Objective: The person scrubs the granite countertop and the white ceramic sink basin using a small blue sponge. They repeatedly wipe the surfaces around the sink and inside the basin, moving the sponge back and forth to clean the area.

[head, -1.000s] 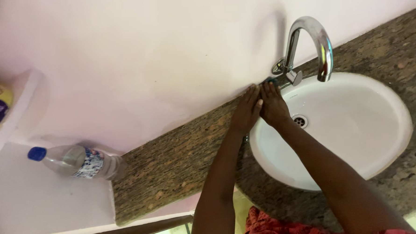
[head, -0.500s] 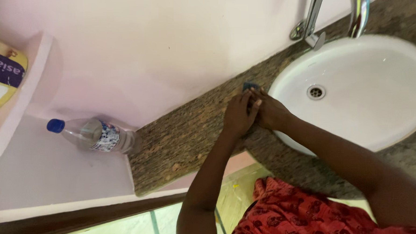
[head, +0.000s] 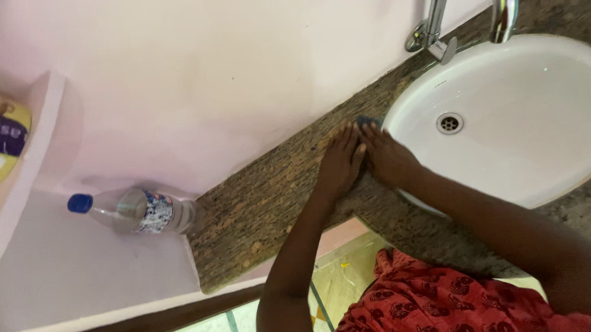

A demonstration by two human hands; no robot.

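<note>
Both hands, L & R, flat on blue pad, pressing it to counter. Pad moved from tap to left of basin; wiping counter now.

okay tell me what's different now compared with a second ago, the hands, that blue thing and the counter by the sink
Both hands, left hand and right hand, slid the blue pad under their fingertips leftward along the granite counter, from beside the tap to left of the basin. They stay pressed side by side on it. The plastic bottle lies where it was.
</note>
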